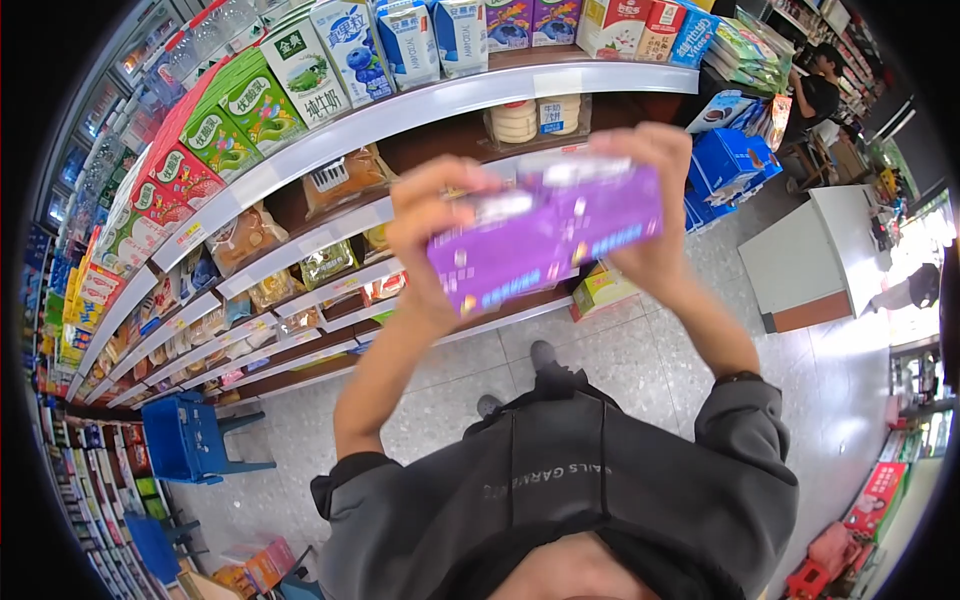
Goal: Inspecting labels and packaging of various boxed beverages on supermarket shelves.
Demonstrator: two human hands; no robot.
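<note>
Two purple drink cartons (547, 240), blurred by motion, are held side by side in front of the shelves. My left hand (431, 232) grips the end of one carton, fingers over its top edge. Around the outer end of the other carton is my right hand (652, 202), its thumb side beneath. Behind them, a pack of round pale biscuits or cakes (536, 121) lies on the second shelf. On the top shelf stand purple cartons with blueberry pictures (555, 22), blue and white cartons (405, 45), a milk carton (304, 71) and green drink cartons (262, 109).
Packaged bread (345, 180) and other bagged food fill the lower shelves. A blue plastic stool (180, 439) stands at lower left. Blue boxes (727, 161) sit at the shelf's right end, near a white counter (799, 259). A person (817, 94) is at the upper right.
</note>
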